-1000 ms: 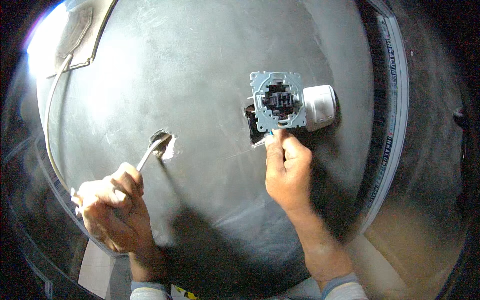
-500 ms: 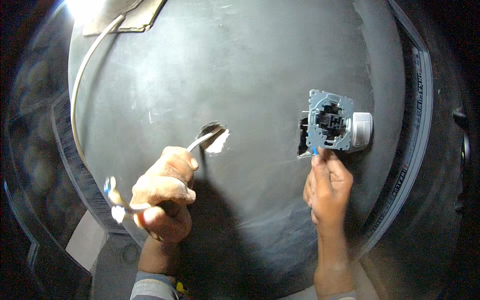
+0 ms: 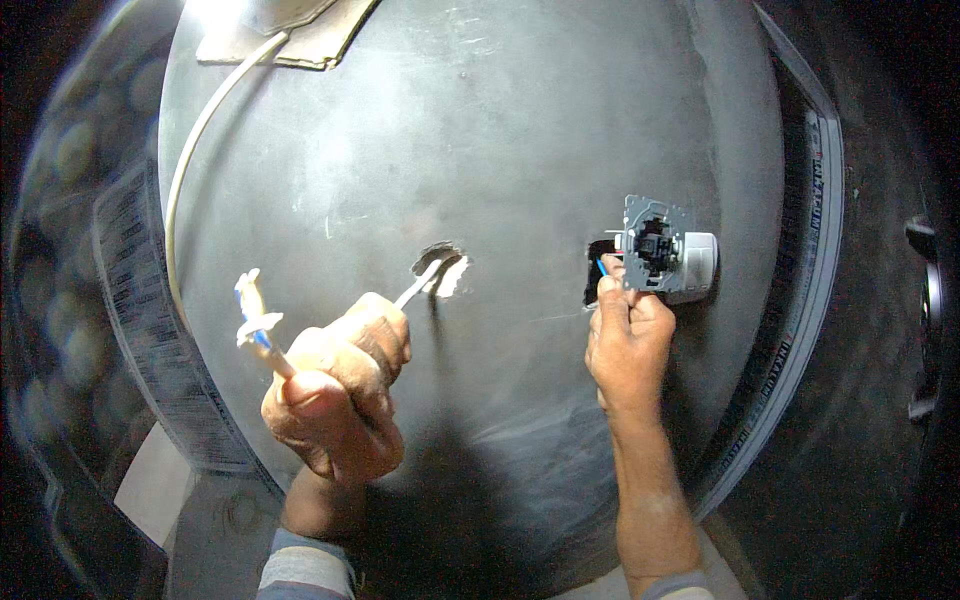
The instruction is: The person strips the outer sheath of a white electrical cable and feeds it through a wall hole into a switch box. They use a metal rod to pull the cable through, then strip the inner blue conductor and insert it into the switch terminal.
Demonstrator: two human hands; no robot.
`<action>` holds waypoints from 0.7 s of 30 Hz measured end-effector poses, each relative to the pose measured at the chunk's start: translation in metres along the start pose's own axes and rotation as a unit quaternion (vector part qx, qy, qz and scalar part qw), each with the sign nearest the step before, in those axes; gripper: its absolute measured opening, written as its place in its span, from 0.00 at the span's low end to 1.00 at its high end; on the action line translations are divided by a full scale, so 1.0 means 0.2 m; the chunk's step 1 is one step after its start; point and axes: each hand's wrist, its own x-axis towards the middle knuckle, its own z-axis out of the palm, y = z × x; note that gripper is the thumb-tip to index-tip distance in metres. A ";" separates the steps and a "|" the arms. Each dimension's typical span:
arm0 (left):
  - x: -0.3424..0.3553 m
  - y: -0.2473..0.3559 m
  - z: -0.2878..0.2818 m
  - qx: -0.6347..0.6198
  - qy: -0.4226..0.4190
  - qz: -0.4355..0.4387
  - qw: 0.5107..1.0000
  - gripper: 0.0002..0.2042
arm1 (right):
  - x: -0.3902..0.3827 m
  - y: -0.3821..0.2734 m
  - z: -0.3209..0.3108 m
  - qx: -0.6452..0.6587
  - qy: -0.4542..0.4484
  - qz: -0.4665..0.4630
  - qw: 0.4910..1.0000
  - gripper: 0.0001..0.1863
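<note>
My left hand [image 3: 335, 395] is closed around a white cable [image 3: 421, 281] that comes out of a rough round hole [image 3: 436, 257] in the dark grey wall. The cable's loose end [image 3: 262, 335], with pale and blue wires, sticks out past my thumb. My right hand [image 3: 632, 345] is closed, thumb and fingers pinching a blue wire [image 3: 603, 267] at a second, dark wall opening [image 3: 593, 285]. Just above these fingers, a wall switch or socket mechanism [image 3: 655, 250] with a square metal frame stands out from the wall, tilted. A white block-shaped piece [image 3: 702, 262] sits at its right.
A second white cable [image 3: 190, 150] curves down the left of the wall from a cardboard-like piece [image 3: 320, 45] beside a bright light. Light strips with print [image 3: 815, 260] edge the wall at right, and a printed band [image 3: 150, 310] runs at left.
My right hand has shifted left and slightly up with the blue wire, toward the wall opening. The mechanism has turned more edge-on. The cable end at my left hand now points upward.
</note>
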 end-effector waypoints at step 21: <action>-0.15 0.02 0.01 0.210 -0.070 0.078 0.972 0.19 | -0.10 -0.12 -0.25 0.033 -0.147 0.145 0.978 0.20</action>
